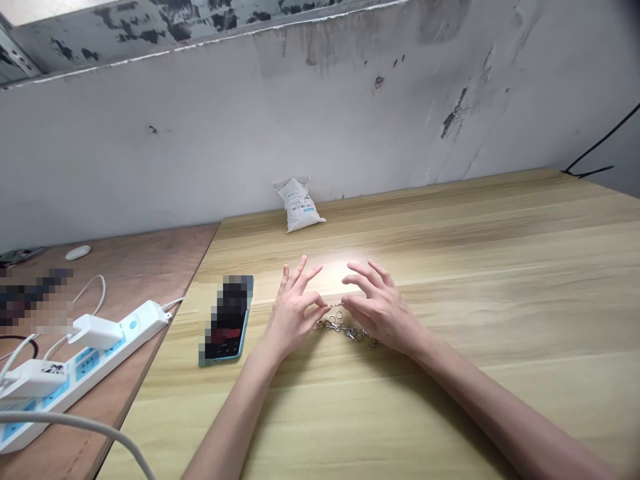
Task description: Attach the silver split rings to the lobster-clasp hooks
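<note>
A short, thin metal chain (335,305) stretches between my two hands just above the table. My left hand (295,317) pinches one end between thumb and index finger, its other fingers spread upward. At the other end, my right hand (377,308) also has thumb and index finger closed, with the remaining fingers raised and curved. Beneath and between the hands lies a small pile of silvery key rings and clasps (353,332), partly covered by the right hand. One loose ring (339,315) sits at its upper edge. Finer details of the pieces are too small to make out.
A phone (234,327) in a light-blue case lies left of my left hand. Near the wall stands a white plastic packet (301,208). On the lower brown surface at left are a power strip (125,350) with plugged-in chargers and a grey cable (90,423).
</note>
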### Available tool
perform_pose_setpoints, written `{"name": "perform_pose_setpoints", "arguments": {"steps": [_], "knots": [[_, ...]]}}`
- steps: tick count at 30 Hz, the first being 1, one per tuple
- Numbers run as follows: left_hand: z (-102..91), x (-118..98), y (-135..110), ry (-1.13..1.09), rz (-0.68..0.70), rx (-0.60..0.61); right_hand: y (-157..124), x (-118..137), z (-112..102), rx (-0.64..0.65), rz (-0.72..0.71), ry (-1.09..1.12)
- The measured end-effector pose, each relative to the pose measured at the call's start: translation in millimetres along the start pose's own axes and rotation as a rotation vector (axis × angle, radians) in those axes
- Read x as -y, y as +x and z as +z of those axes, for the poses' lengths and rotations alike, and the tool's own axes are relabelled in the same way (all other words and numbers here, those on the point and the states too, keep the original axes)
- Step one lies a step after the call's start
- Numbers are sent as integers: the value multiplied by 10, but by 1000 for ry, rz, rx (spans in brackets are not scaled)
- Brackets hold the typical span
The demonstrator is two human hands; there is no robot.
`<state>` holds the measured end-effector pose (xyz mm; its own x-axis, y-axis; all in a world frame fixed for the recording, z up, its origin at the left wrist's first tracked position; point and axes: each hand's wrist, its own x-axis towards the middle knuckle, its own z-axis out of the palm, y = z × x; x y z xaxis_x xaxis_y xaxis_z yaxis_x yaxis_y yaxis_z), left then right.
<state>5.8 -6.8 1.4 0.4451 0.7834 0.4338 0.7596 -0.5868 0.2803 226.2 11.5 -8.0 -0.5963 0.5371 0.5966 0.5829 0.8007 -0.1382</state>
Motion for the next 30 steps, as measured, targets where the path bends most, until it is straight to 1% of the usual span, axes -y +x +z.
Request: {"name": "perform_pose_setpoints", "arguments": {"steps": [9,13,18,22,26,30], "knots": [[14,-21,-6,30,20,15,-21,5,28,0,7,63],[22,-14,-8,34,19,27,-17,12,25,3,-6,59],[-5,10,-6,-22,-25,50,-7,1,20,-27,-67,-33],[-31,11,-4,-55,-55,51,-9,45,49,4,-119,-165],[-30,8,-3,-71,-59,26,-16,148,100,52,-64,-264],[-34,5,-1,-81,-64,-24,-18,194,96,57,20,-226]]}}
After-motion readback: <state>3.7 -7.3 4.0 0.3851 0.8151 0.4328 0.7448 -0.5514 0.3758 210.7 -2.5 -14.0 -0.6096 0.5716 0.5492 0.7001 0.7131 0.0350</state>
